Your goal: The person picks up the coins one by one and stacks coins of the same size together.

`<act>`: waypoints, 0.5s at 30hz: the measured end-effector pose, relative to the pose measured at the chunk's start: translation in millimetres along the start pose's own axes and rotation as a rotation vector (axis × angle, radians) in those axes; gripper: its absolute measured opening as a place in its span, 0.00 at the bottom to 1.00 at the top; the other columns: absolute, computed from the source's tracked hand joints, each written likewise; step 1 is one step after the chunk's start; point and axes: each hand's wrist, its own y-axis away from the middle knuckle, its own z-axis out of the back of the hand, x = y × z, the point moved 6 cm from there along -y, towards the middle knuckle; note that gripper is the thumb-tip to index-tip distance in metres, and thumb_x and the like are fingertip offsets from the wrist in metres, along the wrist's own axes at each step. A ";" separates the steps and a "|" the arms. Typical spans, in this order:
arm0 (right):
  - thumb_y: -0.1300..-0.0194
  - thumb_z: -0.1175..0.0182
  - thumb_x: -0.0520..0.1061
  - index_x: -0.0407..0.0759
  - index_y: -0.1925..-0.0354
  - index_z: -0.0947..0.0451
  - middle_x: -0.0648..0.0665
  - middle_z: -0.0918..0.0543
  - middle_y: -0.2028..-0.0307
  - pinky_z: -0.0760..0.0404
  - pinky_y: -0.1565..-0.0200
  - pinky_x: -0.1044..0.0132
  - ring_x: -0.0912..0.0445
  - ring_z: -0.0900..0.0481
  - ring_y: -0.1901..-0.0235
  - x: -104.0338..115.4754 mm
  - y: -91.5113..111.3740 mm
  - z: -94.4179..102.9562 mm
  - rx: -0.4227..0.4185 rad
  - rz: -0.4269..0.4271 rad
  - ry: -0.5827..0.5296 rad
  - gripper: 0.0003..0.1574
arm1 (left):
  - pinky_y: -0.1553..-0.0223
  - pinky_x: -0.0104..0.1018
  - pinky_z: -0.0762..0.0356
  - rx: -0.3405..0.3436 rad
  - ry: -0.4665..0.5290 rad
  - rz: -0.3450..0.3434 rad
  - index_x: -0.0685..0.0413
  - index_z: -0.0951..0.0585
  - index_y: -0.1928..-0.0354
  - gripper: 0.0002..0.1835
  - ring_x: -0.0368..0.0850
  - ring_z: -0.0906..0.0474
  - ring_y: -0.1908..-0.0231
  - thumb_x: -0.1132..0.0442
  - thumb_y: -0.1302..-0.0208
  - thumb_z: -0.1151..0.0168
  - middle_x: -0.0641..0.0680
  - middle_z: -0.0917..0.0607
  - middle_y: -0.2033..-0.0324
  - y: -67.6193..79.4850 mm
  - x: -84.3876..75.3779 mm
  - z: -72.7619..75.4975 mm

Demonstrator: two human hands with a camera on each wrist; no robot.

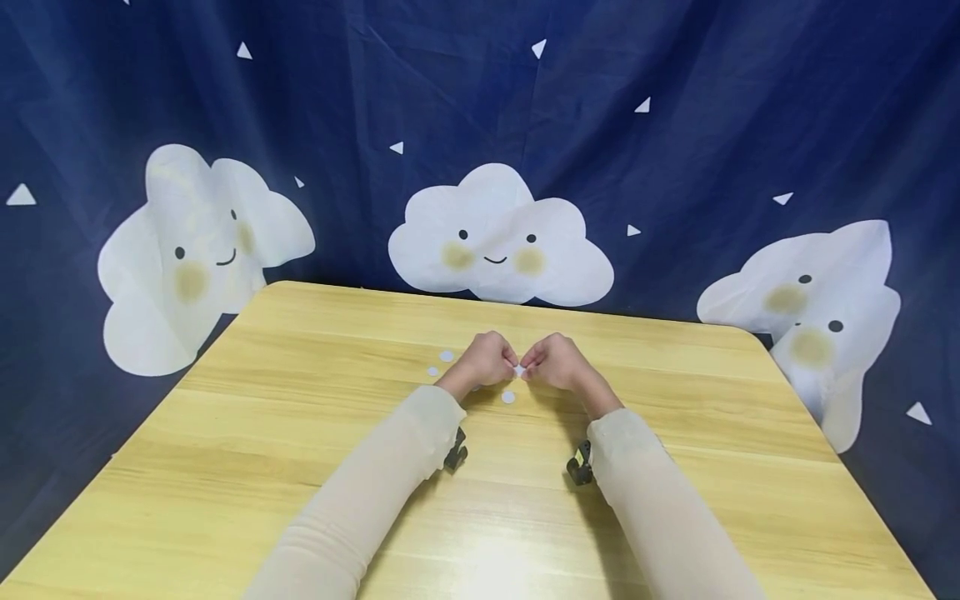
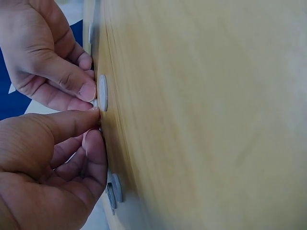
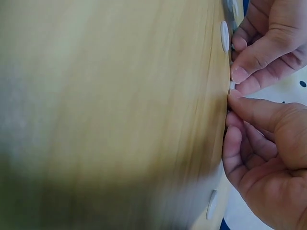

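Two small white discs (image 1: 446, 356) lie near each other on a wood-grain table (image 1: 262, 467), just left of the person's left hand (image 1: 491, 358). That hand's grip is thumb to fingertips, pinching one side of a small white piece (image 1: 519, 370), mostly hidden by fingers, at the table's surface. Another white disc (image 1: 507, 397) lies flat just nearer the wearer. To the right, the right hand (image 1: 557, 362) pinches the piece's other side, fingertips almost meeting the left's. Behind everything, a dark blue curtain (image 1: 465, 75) shows smiling white clouds.
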 end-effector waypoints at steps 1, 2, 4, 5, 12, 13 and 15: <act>0.41 0.27 0.35 0.37 0.63 0.11 0.47 0.11 0.70 0.18 0.50 0.56 0.56 0.17 0.66 0.1 0.3 0.1 0.002 0.002 0.001 0.06 | 0.58 0.33 0.22 0.000 0.002 0.002 0.57 0.12 0.65 0.03 0.43 0.22 0.64 0.70 0.41 0.27 0.50 0.14 0.68 0.1 -0.1 -0.3; 0.41 0.27 0.35 0.37 0.63 0.11 0.47 0.11 0.70 0.18 0.50 0.56 0.56 0.17 0.66 0.2 0.6 0.3 0.003 0.004 0.000 0.06 | 0.57 0.33 0.22 0.001 0.005 0.001 0.57 0.12 0.64 0.03 0.44 0.22 0.63 0.70 0.41 0.27 0.50 0.14 0.68 0.2 -0.2 -0.7; 0.41 0.27 0.35 0.37 0.63 0.11 0.47 0.11 0.70 0.18 0.50 0.56 0.56 0.17 0.66 0.3 1.2 0.4 0.007 0.009 0.000 0.06 | 0.56 0.34 0.21 0.003 0.004 -0.003 0.57 0.12 0.65 0.04 0.44 0.22 0.63 0.70 0.41 0.27 0.50 0.14 0.68 0.3 -0.1 -1.3; 0.41 0.27 0.35 0.37 0.63 0.11 0.47 0.11 0.70 0.18 0.50 0.56 0.56 0.17 0.66 0.2 1.4 0.3 0.010 0.012 0.001 0.06 | 0.56 0.34 0.21 0.004 0.004 -0.006 0.57 0.11 0.65 0.04 0.44 0.22 0.63 0.70 0.41 0.27 0.50 0.14 0.68 0.5 0.0 -1.4; 0.41 0.26 0.35 0.37 0.63 0.11 0.47 0.11 0.70 0.18 0.56 0.61 0.58 0.17 0.68 -2.2 3.7 -0.3 0.031 0.033 -0.016 0.05 | 0.60 0.32 0.22 0.026 0.006 -0.006 0.56 0.12 0.66 0.02 0.43 0.22 0.64 0.68 0.41 0.26 0.49 0.14 0.69 2.8 2.0 -2.8; 0.41 0.26 0.35 0.37 0.64 0.11 0.47 0.11 0.70 0.18 0.56 0.62 0.58 0.16 0.68 -2.3 4.4 -0.2 0.033 0.035 -0.020 0.05 | 0.61 0.32 0.22 0.029 0.008 -0.004 0.55 0.12 0.66 0.02 0.44 0.22 0.65 0.68 0.41 0.26 0.49 0.14 0.69 3.2 2.1 -3.1; 0.42 0.26 0.34 0.37 0.64 0.11 0.47 0.11 0.70 0.17 0.58 0.62 0.58 0.16 0.68 -2.8 5.7 -0.4 0.038 0.040 -0.027 0.05 | 0.62 0.32 0.23 0.037 0.009 -0.003 0.55 0.12 0.66 0.02 0.43 0.22 0.65 0.68 0.41 0.26 0.49 0.14 0.70 4.3 2.0 -3.6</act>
